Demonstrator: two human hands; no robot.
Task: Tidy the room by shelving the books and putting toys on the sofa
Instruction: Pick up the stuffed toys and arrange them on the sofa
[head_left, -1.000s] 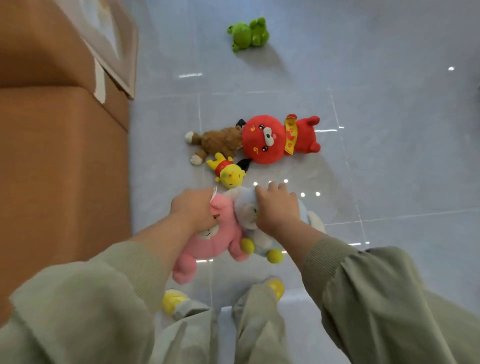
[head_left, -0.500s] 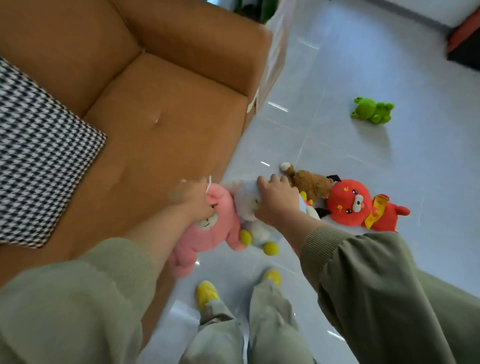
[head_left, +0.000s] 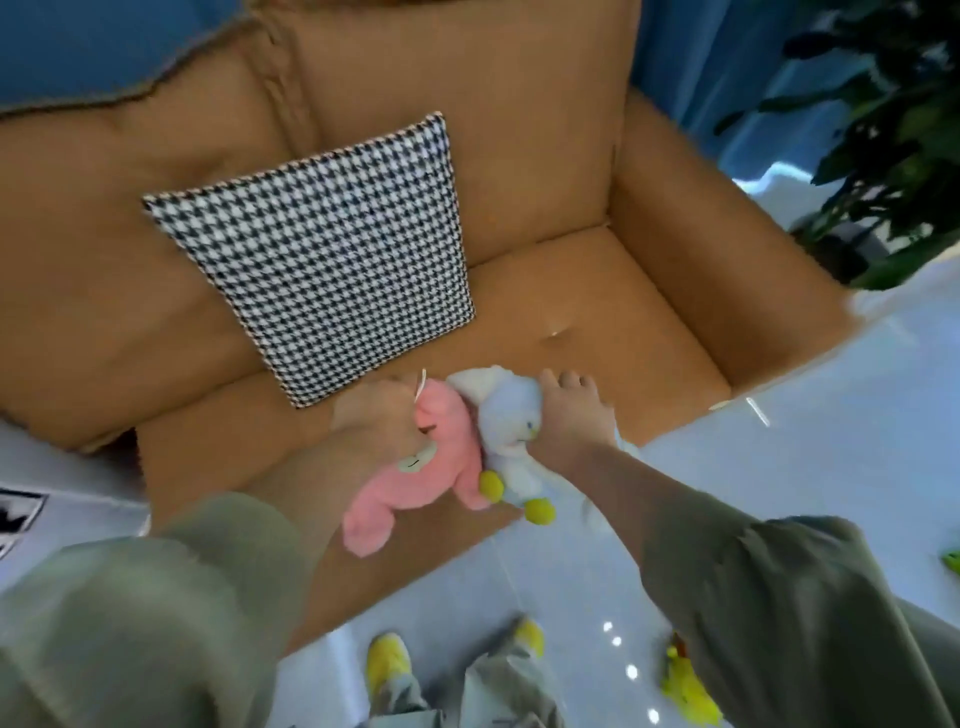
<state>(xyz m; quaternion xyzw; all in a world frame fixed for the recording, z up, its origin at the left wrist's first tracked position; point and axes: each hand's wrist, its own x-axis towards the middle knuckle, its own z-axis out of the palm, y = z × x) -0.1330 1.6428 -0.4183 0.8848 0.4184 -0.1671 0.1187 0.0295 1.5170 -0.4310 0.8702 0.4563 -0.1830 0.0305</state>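
My left hand (head_left: 379, 415) grips a pink plush toy (head_left: 421, 467) by its head, and the body hangs down over the sofa's front edge. My right hand (head_left: 569, 415) grips a white plush toy (head_left: 506, 421) with yellow feet. Both toys touch each other and hang just above the front of the orange sofa seat (head_left: 597, 306). A yellow plush toy (head_left: 685, 691) lies on the floor at the lower right.
A black-and-white houndstooth cushion (head_left: 322, 249) leans against the sofa back. The sofa's right armrest (head_left: 727, 249) rises beside the seat. A potted plant (head_left: 883, 130) stands at the upper right. My yellow shoes (head_left: 387, 665) stand on the glossy grey floor (head_left: 831, 441).
I have turned from the floor toys to face the sofa. Both hands carried the pink and white plush toys up over the seat's front edge.
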